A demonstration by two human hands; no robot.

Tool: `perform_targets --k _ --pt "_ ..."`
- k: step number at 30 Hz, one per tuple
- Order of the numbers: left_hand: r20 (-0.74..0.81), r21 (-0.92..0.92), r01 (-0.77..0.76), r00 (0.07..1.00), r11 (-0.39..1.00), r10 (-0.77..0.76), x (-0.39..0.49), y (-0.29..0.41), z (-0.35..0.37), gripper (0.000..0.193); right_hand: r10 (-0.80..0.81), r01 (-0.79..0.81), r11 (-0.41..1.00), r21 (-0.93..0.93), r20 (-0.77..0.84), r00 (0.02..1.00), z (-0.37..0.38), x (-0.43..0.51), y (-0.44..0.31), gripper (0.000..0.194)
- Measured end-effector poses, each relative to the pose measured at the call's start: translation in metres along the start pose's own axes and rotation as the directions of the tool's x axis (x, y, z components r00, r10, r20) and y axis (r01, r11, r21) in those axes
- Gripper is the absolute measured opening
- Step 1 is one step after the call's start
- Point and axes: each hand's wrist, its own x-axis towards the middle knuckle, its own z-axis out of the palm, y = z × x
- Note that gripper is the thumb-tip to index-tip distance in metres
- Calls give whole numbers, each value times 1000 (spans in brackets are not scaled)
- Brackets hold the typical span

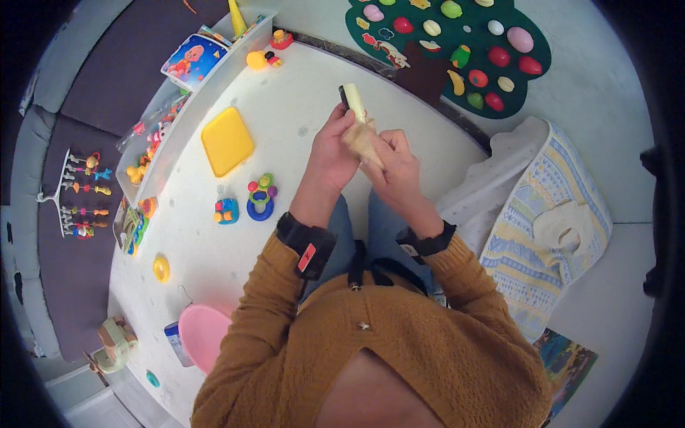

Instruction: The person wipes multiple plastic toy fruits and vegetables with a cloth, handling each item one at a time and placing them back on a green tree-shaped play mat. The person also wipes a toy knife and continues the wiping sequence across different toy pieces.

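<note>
My left hand (333, 142) grips a pale yellow, stick-like object (353, 100) with a black strip along one side. Its upper end points away from me, and its lower part is hidden. A crumpled tan cloth or wipe (362, 140) is wrapped about that lower part. The fingers of my right hand (397, 163) pinch this cloth, close beside the left hand. Both hands are raised in front of me over the white patterned play mat (289, 155).
To the left lie a yellow tray (228, 142), a ring rattle (261, 200) and a blue block toy (226, 211). Farther left stands a clear bin (187, 125) of toys. A pink basin (206, 334) is at lower left, a patterned blanket (535, 241) at right.
</note>
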Motion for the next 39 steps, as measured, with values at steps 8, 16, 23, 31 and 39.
perform_targets --k 8,16,23,31,39 --pt "-17 145 -89 996 985 93 33 -13 -4 31 -83 99 993 -57 238 968 -20 -21 40 21" --pt "-160 697 115 987 708 -3 48 -24 36 42 76 -83 996 -17 -262 962 -47 17 59 28" --pt "84 903 -22 989 428 -126 51 -53 38 39 -160 141 968 -209 -78 984 -49 63 84 29" --pt "16 849 134 960 512 -279 34 -56 29 55 370 -377 914 148 73 926 -41 53 106 27" --pt "-110 523 373 921 767 -373 18 -38 28 52 75 -76 997 -10 -57 996 -24 37 72 33"
